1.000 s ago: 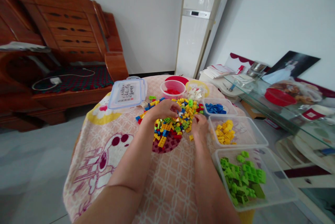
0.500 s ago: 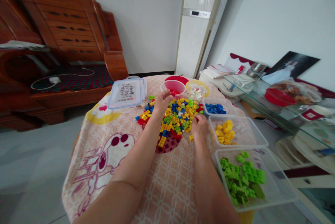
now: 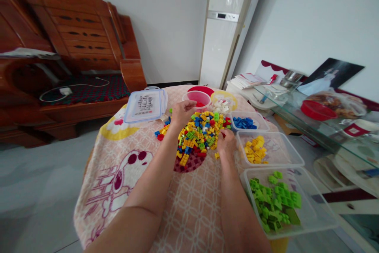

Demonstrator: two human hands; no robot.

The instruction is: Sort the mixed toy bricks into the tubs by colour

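My left hand point(image 3: 181, 114) is over the pile's far left part, its fingers stretched toward the pink tub point(image 3: 199, 97). Thumb and fingers are slightly apart, with nothing visible between them. Red bricks point(image 3: 200, 104) lie inside that tub. At the right edge of the mixed pile of toy building bricks point(image 3: 201, 132), my right hand point(image 3: 227, 141) is closed, fingers curled. A small red brick point(image 3: 223, 135) shows at its fingertips. One yellow brick point(image 3: 217, 155) lies just left of the right wrist.
Along the right side stand clear boxes of blue bricks point(image 3: 243, 122), yellow bricks point(image 3: 255, 149) and green bricks point(image 3: 274, 201). White bricks point(image 3: 221, 106) are heaped behind the pile. A blue-edged lid point(image 3: 143, 105) lies at the left. A glass shelf point(image 3: 322, 130) is beyond the boxes.
My left hand has drawn back slightly left from the pink tub's rim, and its fingers look less bunched. The right hand stays nearly in place at the pile's edge.
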